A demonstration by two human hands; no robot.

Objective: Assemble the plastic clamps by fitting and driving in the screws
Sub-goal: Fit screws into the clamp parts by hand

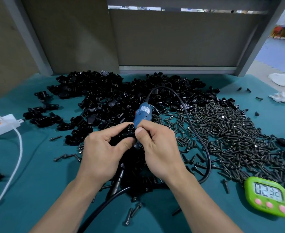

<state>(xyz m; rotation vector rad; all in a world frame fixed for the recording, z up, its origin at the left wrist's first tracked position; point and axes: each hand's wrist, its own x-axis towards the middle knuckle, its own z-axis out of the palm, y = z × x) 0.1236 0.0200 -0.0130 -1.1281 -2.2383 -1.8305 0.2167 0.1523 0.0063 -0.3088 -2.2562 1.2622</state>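
Head view looks down on a teal worktop (37, 165) where both hands meet over one black clamp (128, 132), held in the air just above the worktop near its middle. The left hand (103, 142) grips the clamp's left side with its fingers curled round it and the thumb underneath. The right hand (157, 145) pinches the clamp's right end between thumb and curled forefinger; whether a screw sits in that pinch is hidden by the fingers. Just behind the hands lies a blue electric screwdriver (142, 113) with a white label on its body, the print too small to read. Its lower part passes under the hands, and a dark metal tip (120, 175) shows below the left wrist. Its black cable (187, 113) loops over the parts and runs back toward the bottom edge. A green timer (269, 197) with three pink buttons stands at the right; its blurred digits look like 02:38. A big heap of black clamps (104, 95) fills the far left and middle, and a heap of dark screws (230, 135) spreads to the right, with loose ones scattered near the forearms. At the left edge a white box (2, 123) with an orange stripe is cut off, and a white cable (17, 153) curves away from it. Crumpled white wrapping (279, 96) lies far right.
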